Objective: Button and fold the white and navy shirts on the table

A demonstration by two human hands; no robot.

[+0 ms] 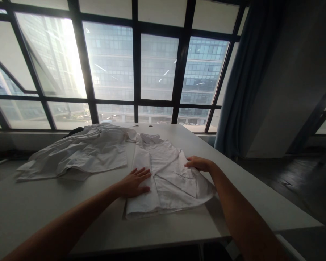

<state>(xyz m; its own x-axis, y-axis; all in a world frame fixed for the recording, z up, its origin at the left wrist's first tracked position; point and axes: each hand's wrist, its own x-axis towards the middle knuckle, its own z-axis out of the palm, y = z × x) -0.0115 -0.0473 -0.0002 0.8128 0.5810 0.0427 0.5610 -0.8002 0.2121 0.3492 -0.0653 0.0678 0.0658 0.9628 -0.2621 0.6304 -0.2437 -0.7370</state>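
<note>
A white shirt [165, 188] lies partly folded on the table in front of me, its collar toward the window and its hem toward me. My left hand [137, 182] rests flat on the folded left side, fingers spread. At the shirt's right edge, my right hand [199, 164] has its fingers closed on the fabric near a folded-over sleeve. The cloth on that side is slightly lifted and bulges outward. Part of the right fingertips is hidden by the hand and cloth.
More white garments [84, 154] lie rumpled on the table to the left, reaching near the shirt's collar. The white table [250, 203] ends in an edge on my right. Behind it stand large framed windows [111, 65] and a blue curtain [240, 108].
</note>
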